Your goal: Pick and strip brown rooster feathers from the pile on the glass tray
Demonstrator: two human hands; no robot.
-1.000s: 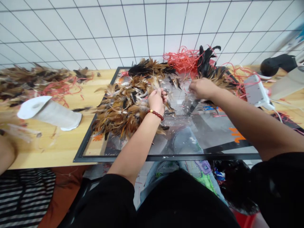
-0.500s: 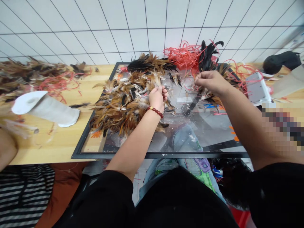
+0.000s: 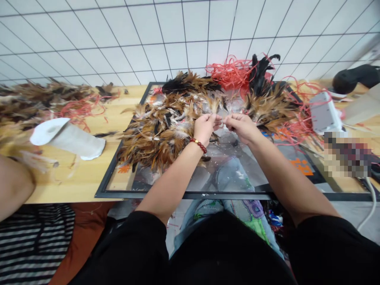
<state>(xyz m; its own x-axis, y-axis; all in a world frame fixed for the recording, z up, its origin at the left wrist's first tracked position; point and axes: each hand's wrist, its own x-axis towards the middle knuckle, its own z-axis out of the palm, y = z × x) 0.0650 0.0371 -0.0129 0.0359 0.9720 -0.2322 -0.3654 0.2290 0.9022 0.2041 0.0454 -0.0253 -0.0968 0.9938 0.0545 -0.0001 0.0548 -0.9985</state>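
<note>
My left hand [image 3: 207,127], with a red bead bracelet [image 3: 198,145] at the wrist, is closed in a pinch. Light brown feathers [image 3: 213,103] stick up from its fingertips. Close beside it, my right hand [image 3: 240,126] is also pinched, its fingertips almost meeting the left ones; whatever lies between them is too small to make out. Both hands are above a black-framed glass panel [image 3: 231,146]. Left of them spreads a large heap of brown feathers [image 3: 157,148]. Behind my right hand lies a bunch of brown and black feathers [image 3: 268,105].
Tangled red string [image 3: 230,73] lies against the tiled wall. To the right are a white box [image 3: 325,113] and a black object [image 3: 353,81]. On the left, a white roll [image 3: 69,136] lies near more feathers [image 3: 38,97]. Another person's arm [image 3: 14,188] rests at the left edge.
My right hand has come left and down from the right-hand feather bunch to meet my left hand. The left hand has shifted slightly right and down, still pinched.
</note>
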